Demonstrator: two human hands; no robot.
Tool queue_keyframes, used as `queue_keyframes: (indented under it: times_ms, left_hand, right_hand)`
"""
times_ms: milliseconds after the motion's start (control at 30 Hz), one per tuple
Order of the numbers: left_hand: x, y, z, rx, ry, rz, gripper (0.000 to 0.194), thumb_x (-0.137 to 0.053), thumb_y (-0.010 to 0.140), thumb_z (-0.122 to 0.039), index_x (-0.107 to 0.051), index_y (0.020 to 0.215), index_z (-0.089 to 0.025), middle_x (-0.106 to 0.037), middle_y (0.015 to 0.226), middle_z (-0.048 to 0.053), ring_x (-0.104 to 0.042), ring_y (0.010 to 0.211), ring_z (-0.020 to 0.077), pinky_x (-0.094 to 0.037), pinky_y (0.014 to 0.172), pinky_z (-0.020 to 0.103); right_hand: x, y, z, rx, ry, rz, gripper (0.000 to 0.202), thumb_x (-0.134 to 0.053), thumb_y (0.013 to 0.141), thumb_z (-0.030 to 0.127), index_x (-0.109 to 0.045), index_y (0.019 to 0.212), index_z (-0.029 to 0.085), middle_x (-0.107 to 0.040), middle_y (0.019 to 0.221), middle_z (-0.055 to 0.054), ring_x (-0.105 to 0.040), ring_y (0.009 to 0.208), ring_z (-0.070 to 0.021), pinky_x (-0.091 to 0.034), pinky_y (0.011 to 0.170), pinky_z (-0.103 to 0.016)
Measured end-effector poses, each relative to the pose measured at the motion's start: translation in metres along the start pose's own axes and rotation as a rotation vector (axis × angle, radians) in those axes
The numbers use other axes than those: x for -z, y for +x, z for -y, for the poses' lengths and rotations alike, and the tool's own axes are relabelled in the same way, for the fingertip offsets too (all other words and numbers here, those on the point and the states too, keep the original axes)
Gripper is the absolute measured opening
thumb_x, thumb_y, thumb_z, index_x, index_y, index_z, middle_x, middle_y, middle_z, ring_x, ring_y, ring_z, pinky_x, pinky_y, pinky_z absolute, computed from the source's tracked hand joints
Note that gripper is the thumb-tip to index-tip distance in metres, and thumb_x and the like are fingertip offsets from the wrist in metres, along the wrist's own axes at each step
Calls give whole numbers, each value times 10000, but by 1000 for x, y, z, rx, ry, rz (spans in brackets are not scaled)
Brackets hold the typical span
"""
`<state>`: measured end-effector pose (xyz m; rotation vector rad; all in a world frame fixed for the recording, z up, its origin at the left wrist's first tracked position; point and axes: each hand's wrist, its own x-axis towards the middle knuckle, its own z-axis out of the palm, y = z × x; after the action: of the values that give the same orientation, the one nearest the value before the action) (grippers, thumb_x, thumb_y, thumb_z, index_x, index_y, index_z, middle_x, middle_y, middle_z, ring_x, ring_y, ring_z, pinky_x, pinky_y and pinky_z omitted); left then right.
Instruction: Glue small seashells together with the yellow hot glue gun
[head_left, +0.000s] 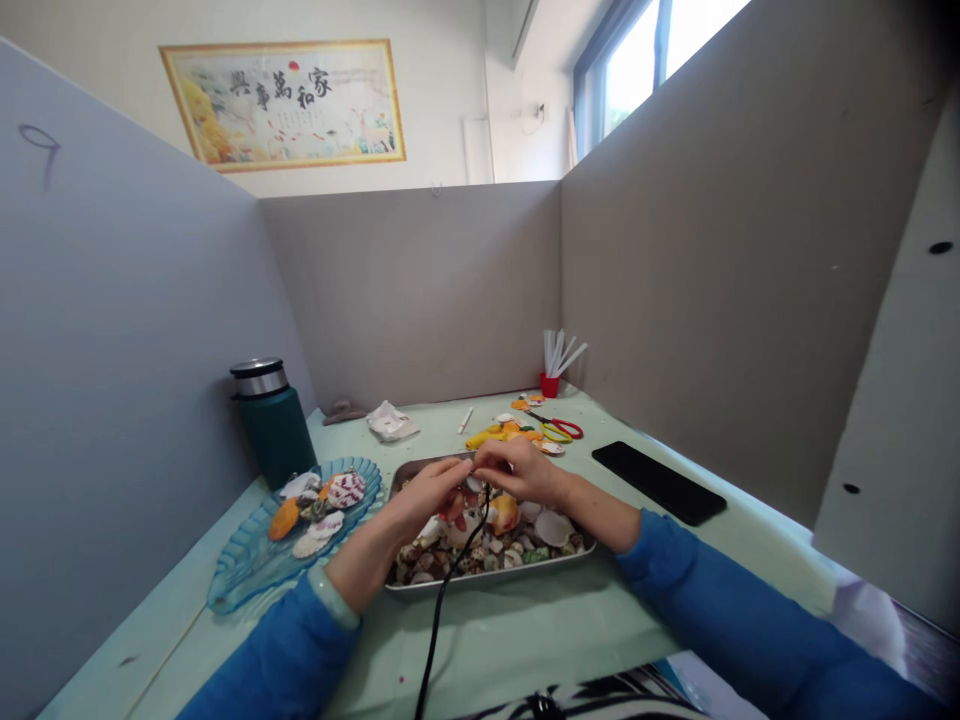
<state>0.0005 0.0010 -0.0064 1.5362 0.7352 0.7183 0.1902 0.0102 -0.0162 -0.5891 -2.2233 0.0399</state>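
**Desk:** What do we have in the head view?

**Picture editor:** A left hand [433, 492] and a right hand [527, 472] meet, fingertip to fingertip, above the far edge of a metal tray [491, 577]. Shells [553, 527] fill it to the near right corner, at the middle of the tabletop [540, 640].

**Desk:** And the grip?

**Picture editor:** Both hands are curled as if pinching; we cannot tell what, if anything, lies between the fingers.

**Desk:** What might we worry about?

**Picture editor:** A loosened pinch could drop any small piece among the lookalikes below. The black cord [437, 612], crossing the tray's near edge, could snag and drag shells if the arms pulled back. Beside the left sleeve [289, 645], a blue plate [225, 592] near the tabletop's left edge could be knocked by a careless elbow, we judge.
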Motion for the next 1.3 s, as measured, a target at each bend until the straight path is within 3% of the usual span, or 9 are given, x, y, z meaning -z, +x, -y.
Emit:
queue_keyframes:
  times_ms: [267,467,667,967,1133,1300]
  left_hand:
    - [1,0,1,-38,-4,-10,445,-499,797,-514,-523,1030,-135,-610,843,68,-472,422,56,-453,468,249]
    - [3,0,1,-26,37,-51,409,-578,767,-437,-514,1045,-144,-567,647,-9,-491,423,70,-440,480,225]
    - [3,2,1,-26,31,-54,384,-564,775,-428,-536,1025,-137,-596,765,26,-472,397,52,-429,454,227]
    - [3,3,3,-47,11,-36,394,-543,787,-435,-547,1051,-142,-563,755,14,-450,398,46,-428,447,228]
    - [3,3,4,-20,-12,-24,383,-528,797,-412,-533,1069,-142,-515,694,-14,-406,380,37,-420,443,228]
    - [1,2,0,-1,-57,-13,368,-532,786,-356,-521,1077,-132,-459,618,-40,-362,386,50,-457,464,275]
  right_hand:
    - [-1,0,0,-83,-71,-87,114,-528,841,251,-541,786,152,-507,538,34,-422,470,-73,-315,490,-179]
    - [-2,-1,-2,-89,-52,-43,103,-528,841,248,-539,803,153,-520,541,37,-440,466,-68,-315,482,-171]
    - [-1,0,-2,-99,-25,-17,123,-540,840,266,-544,804,148,-528,549,34,-439,468,-66,-315,478,-166]
    - [-2,0,-2,-124,-21,-17,145,-561,832,289,-556,861,146,-515,545,45,-428,462,-68,-312,479,-166]
    - [-2,0,-4,-98,-35,-24,212,-552,842,305,-563,985,150,-529,569,41,-444,490,-80,-329,507,-173]
    - [-2,1,-4,-46,-10,46,286,-535,859,288,-568,1117,169,-573,620,25,-488,540,-84,-351,546,-170]
